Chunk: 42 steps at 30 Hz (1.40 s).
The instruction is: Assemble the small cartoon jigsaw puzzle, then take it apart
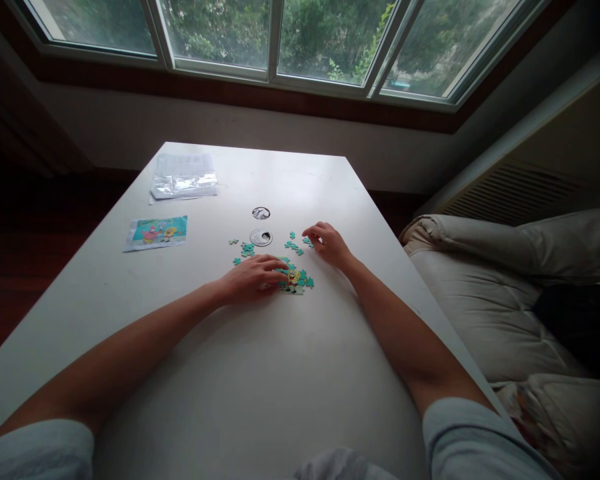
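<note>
A small cartoon puzzle (294,281) lies on a white table (290,373) by a window (275,40), one person's bare hands at work over it. Broad tabletop stretches from the puzzle toward the person, between the two forearms, and more runs beyond it to the straight far edge. The left edge slants away well apart from the puzzle, past a picture sheet (157,232) and, farther off, a clear plastic packet (184,179). The right edge, on the puzzle's other side, runs alongside a pale cushioned seat (475,300). The left hand (254,277) lies low over the puzzle's left side, fingers slightly spread and reaching onto it; whether they grip a piece cannot be told. The right hand (329,245), beyond the puzzle and to its right, has curled fingers, thumb and forefinger close together at small loose pieces (294,247); whether they pinch one cannot be told. More turquoise pieces (248,249) lie beyond the puzzle to its left, and two round black-and-white discs (261,237) sit farther past it. The puzzle is flat and mostly turquoise, with a yellow figure near its middle, paler tones along its near side and a knobbed, uneven outline; the left hand hides part of it.
</note>
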Motion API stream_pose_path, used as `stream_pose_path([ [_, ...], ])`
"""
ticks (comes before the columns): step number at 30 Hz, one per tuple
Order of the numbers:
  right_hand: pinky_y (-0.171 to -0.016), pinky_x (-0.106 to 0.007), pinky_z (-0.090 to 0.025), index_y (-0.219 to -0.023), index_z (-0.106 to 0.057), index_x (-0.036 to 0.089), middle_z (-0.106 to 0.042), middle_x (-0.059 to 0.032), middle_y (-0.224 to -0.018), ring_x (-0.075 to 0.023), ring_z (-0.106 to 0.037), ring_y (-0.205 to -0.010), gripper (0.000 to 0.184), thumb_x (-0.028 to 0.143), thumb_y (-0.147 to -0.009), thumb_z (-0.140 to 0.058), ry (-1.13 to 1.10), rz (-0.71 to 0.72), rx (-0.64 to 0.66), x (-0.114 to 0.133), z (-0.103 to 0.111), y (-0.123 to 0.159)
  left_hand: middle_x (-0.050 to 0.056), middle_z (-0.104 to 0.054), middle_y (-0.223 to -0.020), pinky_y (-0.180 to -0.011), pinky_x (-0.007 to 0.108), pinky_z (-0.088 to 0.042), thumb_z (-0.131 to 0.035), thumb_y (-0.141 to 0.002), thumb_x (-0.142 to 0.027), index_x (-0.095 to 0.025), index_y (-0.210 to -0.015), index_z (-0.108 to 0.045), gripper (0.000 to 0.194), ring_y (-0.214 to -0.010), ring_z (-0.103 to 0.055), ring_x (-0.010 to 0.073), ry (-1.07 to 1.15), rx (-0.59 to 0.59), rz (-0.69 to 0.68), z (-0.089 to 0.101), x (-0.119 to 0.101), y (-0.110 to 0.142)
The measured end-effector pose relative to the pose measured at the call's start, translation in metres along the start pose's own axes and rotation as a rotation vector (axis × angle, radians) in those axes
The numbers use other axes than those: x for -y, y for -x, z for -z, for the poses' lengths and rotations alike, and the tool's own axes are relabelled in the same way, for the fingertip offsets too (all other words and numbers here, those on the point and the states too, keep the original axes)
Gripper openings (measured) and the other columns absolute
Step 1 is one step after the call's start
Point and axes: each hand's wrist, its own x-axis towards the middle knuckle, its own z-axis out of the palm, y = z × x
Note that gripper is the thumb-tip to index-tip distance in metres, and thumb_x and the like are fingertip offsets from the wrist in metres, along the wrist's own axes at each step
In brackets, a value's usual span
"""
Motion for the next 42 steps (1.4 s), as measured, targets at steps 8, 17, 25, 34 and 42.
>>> stream_pose_path([
  [8, -0.092, -0.040, -0.051, -0.097, -0.070, 0.021, -0.070, -0.0061, -0.102, -0.0218, -0.064, -0.096, 0.025, 0.023, -0.086, -0.047, -0.216, -0.311, -0.200, -0.038, -0.006, -0.001, 0.009, -0.056, -0.144, -0.115, 0.053, -0.038, -0.055, -0.096, -0.032, -0.025, -0.131, -0.063, 0.037, -0.137, -0.045, 0.0296, -0.105, -0.320, 0.488, -0.003, 0.050, 0.016],
  [17, -0.115, -0.044, -0.040, -0.126, -0.065, 0.026, -0.060, -0.0059, -0.142, -0.0223, -0.055, -0.132, 0.035, 0.038, -0.097, -0.049, -0.434, -0.122, 0.066, 0.004, -0.025, -0.002, 0.011, -0.055, -0.147, -0.117, 0.044, -0.037, -0.036, -0.101, -0.037, -0.017, -0.144, -0.052, 0.050, -0.135, -0.051, 0.0246, 0.292, -0.376, 0.605, -0.004, 0.061, 0.013],
  [25, -0.111, -0.041, -0.045, -0.127, -0.067, 0.027, -0.067, -0.0045, -0.132, -0.0219, -0.061, -0.123, 0.037, 0.039, -0.098, -0.049, -0.481, 0.012, 0.237, 0.027, -0.028, 0.003, 0.014, -0.062, -0.137, -0.105, 0.044, -0.049, -0.040, -0.099, -0.043, -0.017, -0.143, -0.050, 0.052, -0.122, -0.062, 0.0240, 0.786, -0.449, 0.565, -0.003, 0.069, 0.014],
  [34, -0.099, -0.038, -0.051, -0.119, -0.070, 0.026, -0.072, -0.0046, -0.119, -0.0232, -0.066, -0.110, 0.036, 0.048, -0.094, -0.056, -0.553, -0.086, 0.152, 0.033, -0.017, 0.005, 0.010, -0.068, -0.118, -0.089, 0.038, -0.054, -0.053, -0.091, -0.034, -0.020, -0.117, -0.069, 0.033, -0.107, -0.065, 0.0229, 0.565, -0.384, 0.510, 0.012, 0.059, 0.016],
  [42, -0.097, -0.039, -0.053, -0.111, -0.071, 0.025, -0.072, -0.0052, -0.115, -0.0235, -0.067, -0.107, 0.035, 0.052, -0.090, -0.063, -0.611, -0.166, 0.078, 0.025, -0.014, 0.006, 0.006, -0.066, -0.094, -0.081, 0.032, -0.045, -0.062, -0.091, -0.036, -0.024, -0.092, -0.075, 0.017, -0.090, -0.056, 0.0203, -0.051, -0.035, 0.198, 0.034, 0.060, 0.028],
])
